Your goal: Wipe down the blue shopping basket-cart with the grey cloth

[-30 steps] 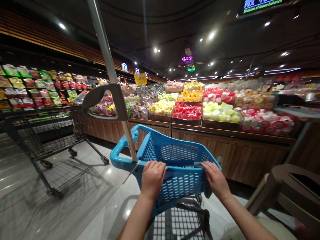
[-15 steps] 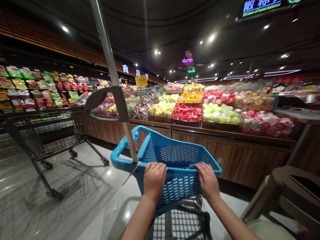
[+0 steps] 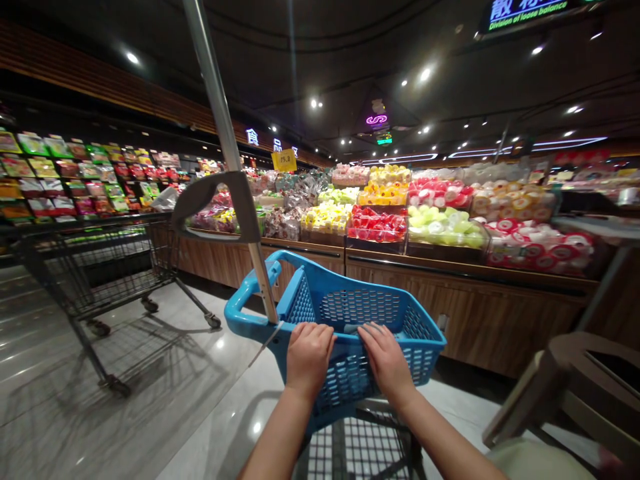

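Observation:
A blue plastic shopping basket (image 3: 360,290) with slotted walls sits on a wheeled cart frame in front of me. My left hand (image 3: 310,350) is closed over its near rim, knuckles up. Farther right along the same rim, my right hand (image 3: 383,357) presses down on a small grey-blue piece that looks like a cloth (image 3: 353,328), mostly hidden under the fingers. A metal pole with a grey handle (image 3: 245,207) rises at the basket's left end. A thin pale strip (image 3: 263,347) hangs near the pole's foot.
A dark wire shopping cart (image 3: 120,267) stands at left. Beyond the basket runs a wood-panelled counter (image 3: 400,283) with bins of colourful wrapped goods. At right is a brown stool (image 3: 595,373) bearing a dark flat object (image 3: 615,370). Packaged goods (image 3: 65,173) fill the far left shelves.
My right hand has slid left along the rim, taking the grey-blue piece with it, closer to my left hand. My left hand keeps its place on the rim.

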{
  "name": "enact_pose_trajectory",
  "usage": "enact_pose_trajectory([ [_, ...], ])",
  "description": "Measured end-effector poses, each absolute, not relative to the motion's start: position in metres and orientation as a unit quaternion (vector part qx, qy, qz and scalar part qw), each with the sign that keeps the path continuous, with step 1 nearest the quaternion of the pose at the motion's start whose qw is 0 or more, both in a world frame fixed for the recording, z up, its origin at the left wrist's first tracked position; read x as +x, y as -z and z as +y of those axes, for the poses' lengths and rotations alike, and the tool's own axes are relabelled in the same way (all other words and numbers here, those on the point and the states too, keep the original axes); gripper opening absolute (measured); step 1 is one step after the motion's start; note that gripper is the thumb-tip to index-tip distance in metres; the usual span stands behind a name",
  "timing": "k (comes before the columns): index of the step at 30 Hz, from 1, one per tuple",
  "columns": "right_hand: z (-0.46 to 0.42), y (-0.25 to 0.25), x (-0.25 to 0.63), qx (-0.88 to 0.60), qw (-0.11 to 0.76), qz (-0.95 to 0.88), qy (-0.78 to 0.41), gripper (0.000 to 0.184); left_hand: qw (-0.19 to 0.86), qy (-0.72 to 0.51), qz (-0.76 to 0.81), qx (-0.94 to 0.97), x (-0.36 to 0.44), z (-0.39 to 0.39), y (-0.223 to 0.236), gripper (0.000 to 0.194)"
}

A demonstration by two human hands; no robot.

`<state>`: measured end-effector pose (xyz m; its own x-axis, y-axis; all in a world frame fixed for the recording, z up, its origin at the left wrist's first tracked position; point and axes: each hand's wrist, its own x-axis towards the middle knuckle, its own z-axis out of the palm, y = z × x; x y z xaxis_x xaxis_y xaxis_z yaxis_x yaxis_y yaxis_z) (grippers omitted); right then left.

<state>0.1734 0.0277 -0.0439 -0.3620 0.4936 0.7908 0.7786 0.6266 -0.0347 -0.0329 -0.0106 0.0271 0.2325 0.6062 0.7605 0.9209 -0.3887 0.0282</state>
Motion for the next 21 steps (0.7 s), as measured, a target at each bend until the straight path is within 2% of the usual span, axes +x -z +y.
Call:
enact_pose_trajectory([
  [11,0.039,0.062,0.241,-0.417,0.393,-0.795,0.199,0.039,0.222,0.361,-0.503,-0.753,-0.03,-0.011,-0.026,0.016],
  [21,0.028,0.053,0.178,-0.426,0.456,-0.767,0.15,0.043,0.222,0.379,-0.511,-0.739,-0.023,-0.013,-0.026,0.018],
])
